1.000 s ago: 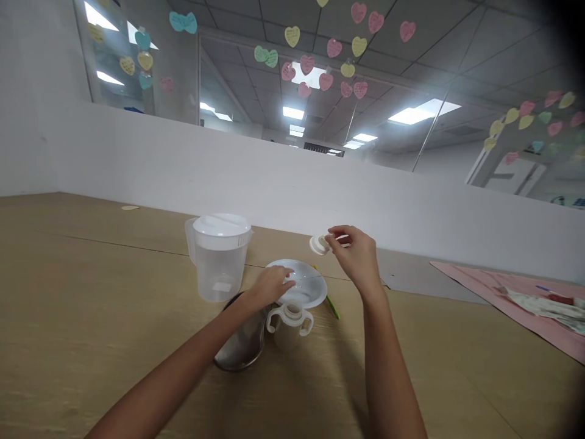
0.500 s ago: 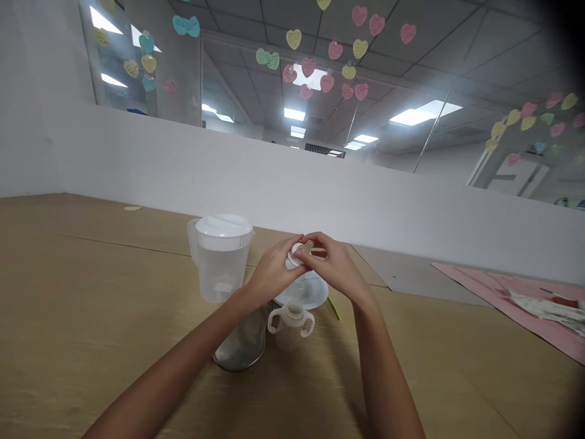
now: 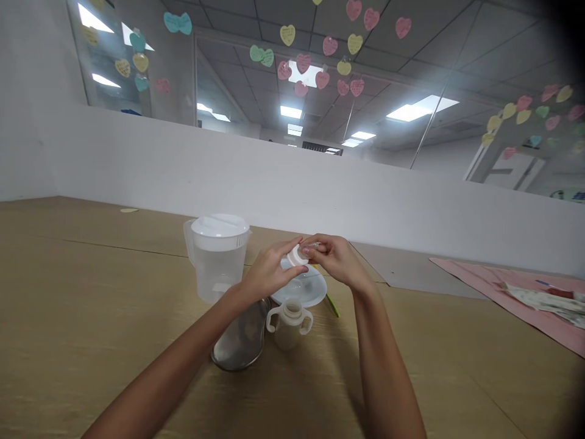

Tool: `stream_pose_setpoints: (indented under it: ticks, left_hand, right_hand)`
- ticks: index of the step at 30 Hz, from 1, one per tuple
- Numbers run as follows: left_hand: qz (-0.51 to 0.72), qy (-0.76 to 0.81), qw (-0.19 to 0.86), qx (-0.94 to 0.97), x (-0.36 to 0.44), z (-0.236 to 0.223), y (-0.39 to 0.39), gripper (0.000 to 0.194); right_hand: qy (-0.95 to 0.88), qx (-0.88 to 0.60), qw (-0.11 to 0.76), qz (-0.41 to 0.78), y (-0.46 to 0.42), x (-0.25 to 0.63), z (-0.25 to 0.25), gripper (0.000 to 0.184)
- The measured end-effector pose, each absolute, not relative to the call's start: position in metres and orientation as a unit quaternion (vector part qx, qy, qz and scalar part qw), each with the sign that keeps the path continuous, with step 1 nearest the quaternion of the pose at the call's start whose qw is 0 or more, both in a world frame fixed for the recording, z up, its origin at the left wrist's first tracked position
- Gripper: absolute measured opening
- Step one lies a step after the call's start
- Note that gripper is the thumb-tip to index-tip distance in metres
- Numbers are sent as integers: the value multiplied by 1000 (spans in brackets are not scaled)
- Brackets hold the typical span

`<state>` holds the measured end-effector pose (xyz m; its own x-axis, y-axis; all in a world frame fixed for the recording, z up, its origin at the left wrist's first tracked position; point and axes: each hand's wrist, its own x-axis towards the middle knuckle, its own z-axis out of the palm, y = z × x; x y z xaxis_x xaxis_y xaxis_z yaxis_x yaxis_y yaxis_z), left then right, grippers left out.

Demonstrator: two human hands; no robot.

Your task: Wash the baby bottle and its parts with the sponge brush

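Note:
My left hand (image 3: 267, 271) and my right hand (image 3: 336, 259) meet above a white bowl (image 3: 301, 291). Between their fingertips they pinch a small white bottle cap ring (image 3: 297, 256) with a clear teat poking toward the right hand. Just below stands an open baby bottle with two white handles (image 3: 289, 318), uncapped. A clear plastic jug with a white lid (image 3: 217, 256) stands to the left of my left hand. A steel dish (image 3: 237, 341) lies under my left forearm.
The wooden table (image 3: 91, 292) runs to a white partition wall (image 3: 365, 195) behind. A pink mat with a cloth (image 3: 539, 302) lies at the far right. A thin green item (image 3: 333, 305) pokes out beside the bowl.
One second ago my right hand alone held the cap ring up while my left rested at the bowl. Both hands then came together on the ring and now grip it from either side.

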<state>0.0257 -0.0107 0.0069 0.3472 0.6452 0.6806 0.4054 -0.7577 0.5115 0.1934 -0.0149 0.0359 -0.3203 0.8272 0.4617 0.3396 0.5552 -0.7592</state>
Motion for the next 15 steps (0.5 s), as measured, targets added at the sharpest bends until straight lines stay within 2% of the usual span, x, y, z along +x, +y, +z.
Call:
stream_pose_setpoints:
  ticks: [4,7,10,13,15]
  left_hand:
    - [434,313,142,833,23,7,-8,56]
    - [392,315,93,859,23,1,0,53]
    - [320,354,22,879,25,-17,15,45]
    - [244,396,-32,885,27,-40,32,41]
    - [196,421,-45,885,26,-53,41,34]
  right_hand:
    - [-732,-364,456,353,-8,212,35,28]
    - [-734,-395,435,341,1,232,30,29]
    - [-775,-485,325,242,17,244,17,28]
    - [-776,-613,107,99,39,238,-2,22]
    - [-771,-628,65,88,51,228,-16,15]
